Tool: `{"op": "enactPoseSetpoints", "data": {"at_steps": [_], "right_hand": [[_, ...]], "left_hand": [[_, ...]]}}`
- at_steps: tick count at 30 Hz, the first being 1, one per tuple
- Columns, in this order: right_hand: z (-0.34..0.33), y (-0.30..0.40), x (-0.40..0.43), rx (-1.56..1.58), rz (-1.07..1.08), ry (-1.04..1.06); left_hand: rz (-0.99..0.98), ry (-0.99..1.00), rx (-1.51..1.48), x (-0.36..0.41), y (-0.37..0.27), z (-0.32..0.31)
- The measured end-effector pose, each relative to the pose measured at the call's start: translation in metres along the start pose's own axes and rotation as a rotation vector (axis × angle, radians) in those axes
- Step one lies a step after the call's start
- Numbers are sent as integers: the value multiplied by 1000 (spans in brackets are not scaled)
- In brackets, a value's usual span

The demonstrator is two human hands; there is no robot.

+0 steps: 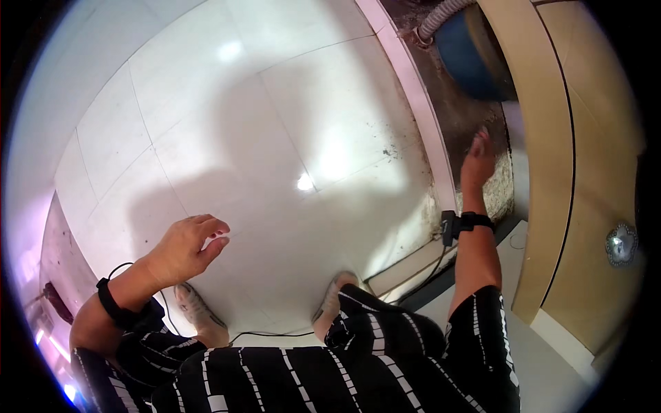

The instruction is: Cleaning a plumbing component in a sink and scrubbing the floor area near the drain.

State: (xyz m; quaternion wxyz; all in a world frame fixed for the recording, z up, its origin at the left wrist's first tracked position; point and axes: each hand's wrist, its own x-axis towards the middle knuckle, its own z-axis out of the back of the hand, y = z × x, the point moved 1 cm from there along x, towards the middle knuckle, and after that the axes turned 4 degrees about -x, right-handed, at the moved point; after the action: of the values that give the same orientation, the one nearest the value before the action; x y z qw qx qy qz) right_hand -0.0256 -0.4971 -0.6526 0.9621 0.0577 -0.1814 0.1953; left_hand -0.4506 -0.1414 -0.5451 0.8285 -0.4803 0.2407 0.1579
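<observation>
Over the pale tiled floor (279, 170), my left hand (193, 245) hangs with nothing in it, its thumb apart from the bent fingers. My right hand (478, 160) reaches past a raised white tile edge (418, 93) into a low recess with a dirty brown floor (454, 111). Motion blurs that hand, and its palm side is hidden; I cannot tell whether it holds anything small. Beyond its fingertips is a rounded blue container (467, 57), partly covered by the cabinet frame. A grey corrugated hose (446, 15) runs down to the recess floor beside it.
A tan cabinet door (594, 129) with a flower-shaped knob (621, 244) borders the right side. My right wrist wears a black strap with a small device (448, 228), and its thin cable (431, 276) trails across the floor. My feet (199, 312) are below my hands.
</observation>
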Motion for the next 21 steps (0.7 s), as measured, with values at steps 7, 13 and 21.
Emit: {"op": "enactPoseSetpoints", "data": {"at_steps": [7,13,21], "right_hand": [[42,61,-22,204,251,-36],[-7,-46,27,-217,134,-124],[51,79,-45,513,151,145]], "left_hand": [[23,-16,3,-9,6,0],[-4,6,8,-7,4,-4],[47,-8,-33,-8,3,-6]]}}
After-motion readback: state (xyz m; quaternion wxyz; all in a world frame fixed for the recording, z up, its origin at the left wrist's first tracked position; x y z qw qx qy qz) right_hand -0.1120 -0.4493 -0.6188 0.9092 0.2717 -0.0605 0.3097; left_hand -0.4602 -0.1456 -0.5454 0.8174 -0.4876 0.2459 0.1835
